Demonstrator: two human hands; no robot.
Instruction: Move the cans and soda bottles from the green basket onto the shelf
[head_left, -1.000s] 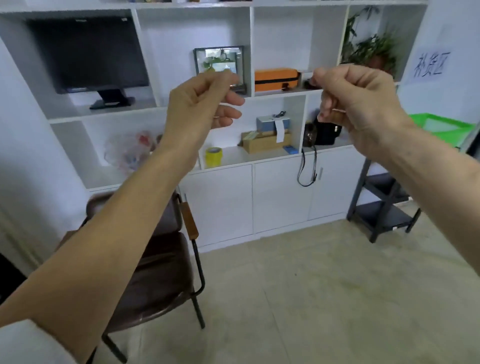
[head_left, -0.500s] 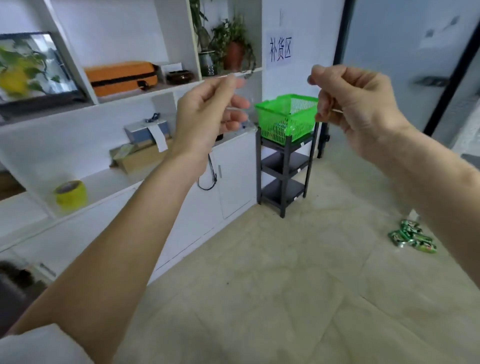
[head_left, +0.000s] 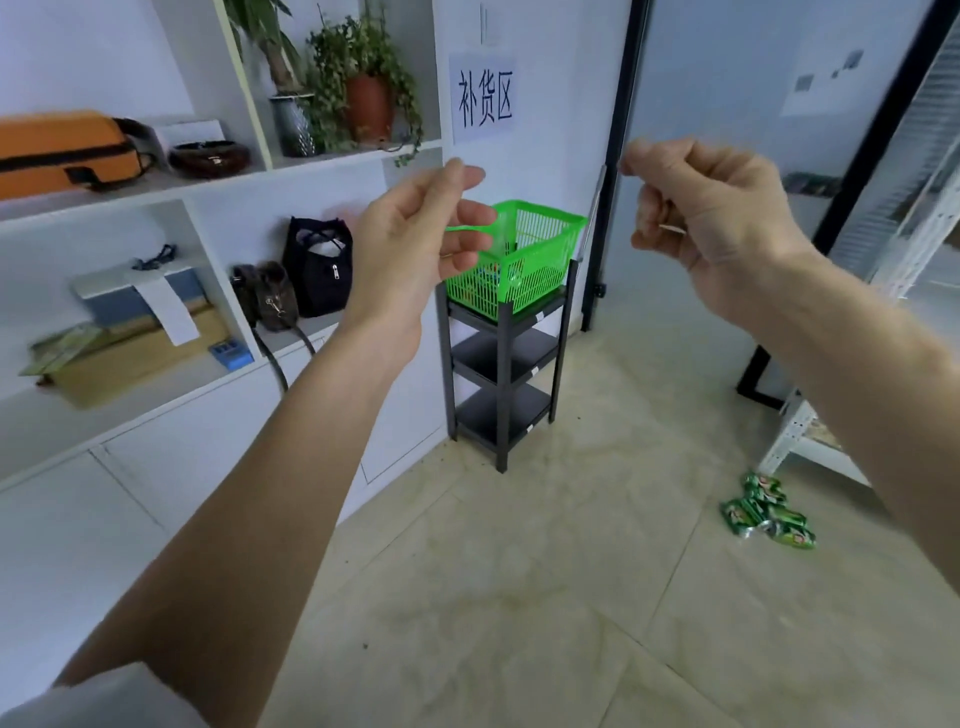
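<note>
The green basket (head_left: 540, 249) stands on top of a small black three-tier rack (head_left: 506, 374) against the white wall. Coloured items show faintly through its mesh; I cannot tell cans from bottles. Both my hands are raised at chest height, well short of the basket. My left hand (head_left: 415, 234) is loosely curled and overlaps the basket's left rim in the view, holding nothing. Up to the right of the basket is my right hand (head_left: 711, 208), curled into a loose fist with nothing in it. A white metal shelf (head_left: 810, 431) shows at the right edge.
A white wall unit on the left holds an orange case (head_left: 57, 150), bags (head_left: 317, 265), boxes and potted plants (head_left: 363, 88). Green snack packets (head_left: 769, 514) lie on the tiled floor near the white shelf. A paper sign (head_left: 484, 101) hangs above the basket.
The view has swung right and closer: the basket and rack have come from the right edge to the middle. Both hands stay raised, the left fingers slightly more apart.
</note>
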